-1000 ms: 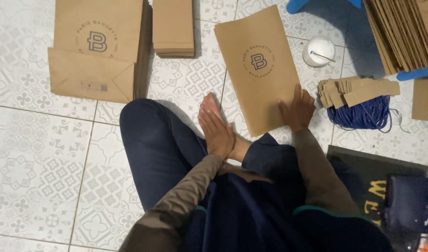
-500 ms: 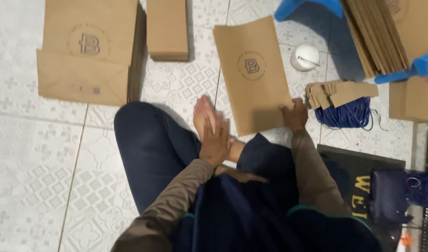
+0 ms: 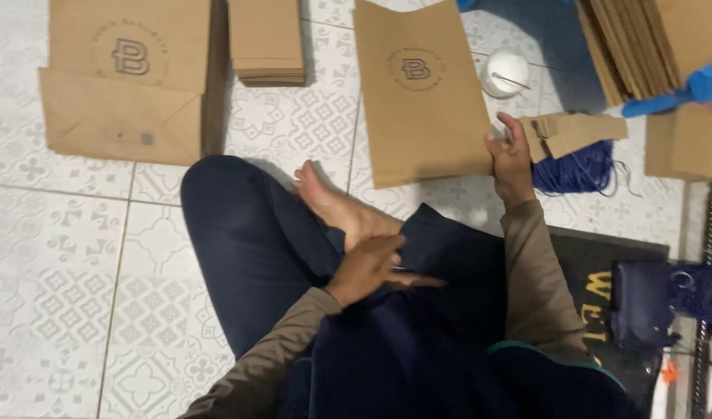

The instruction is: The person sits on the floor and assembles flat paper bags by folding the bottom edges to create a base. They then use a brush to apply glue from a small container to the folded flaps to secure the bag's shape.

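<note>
A flat brown paper bag (image 3: pixel 422 93) with a round printed mark lies on the tiled floor in front of my crossed legs. My right hand (image 3: pixel 511 159) grips its lower right edge, thumb on top. My left hand (image 3: pixel 371 268) rests flat on my lap near my bare foot (image 3: pixel 336 206), fingers together, holding nothing.
A larger folded brown bag (image 3: pixel 127 85) lies at far left, a stack of narrow brown bags (image 3: pixel 267 39) beside it. A white round container (image 3: pixel 505 74), brown paper strips (image 3: pixel 573 132), a coil of blue cord (image 3: pixel 577 171), stacked bags (image 3: pixel 628 43) and a dark mat (image 3: pixel 604 264) sit to the right.
My left hand has drawn back from the bag's lower edge onto my lap. My right hand has shifted to grip the bag's right edge. The view has drifted slightly.
</note>
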